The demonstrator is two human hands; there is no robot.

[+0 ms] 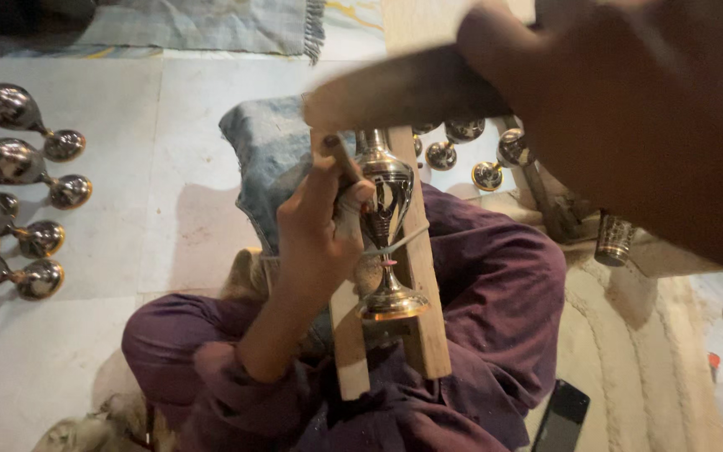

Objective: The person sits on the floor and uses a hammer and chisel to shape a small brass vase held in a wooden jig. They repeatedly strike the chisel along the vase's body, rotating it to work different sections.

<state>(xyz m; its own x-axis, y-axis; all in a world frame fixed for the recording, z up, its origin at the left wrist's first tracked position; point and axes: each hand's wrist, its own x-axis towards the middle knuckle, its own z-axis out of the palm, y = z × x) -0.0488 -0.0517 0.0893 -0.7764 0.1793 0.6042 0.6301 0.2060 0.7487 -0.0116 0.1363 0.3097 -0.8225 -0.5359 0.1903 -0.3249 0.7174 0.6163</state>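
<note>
A shiny metal vase [387, 226] with a brass-coloured foot lies along a wooden plank [428, 335] that rests across my lap, with a thin cord around its stem. My left hand [315, 230] pinches a small dark punch [338, 155] whose tip is against the vase's body. My right hand [629, 109] is raised close to the camera and blurred. It grips a brown wooden mallet [399, 90] that hangs above the vase's neck.
Several similar metal vases [18, 163] lie on the pale floor at the left. More small metal pieces [462, 151] sit beyond the plank. A folded blue cloth [265, 146] props up the plank. A metal cup [612, 238], a cream mat [629, 351] and a dark phone [561, 416] are at the right.
</note>
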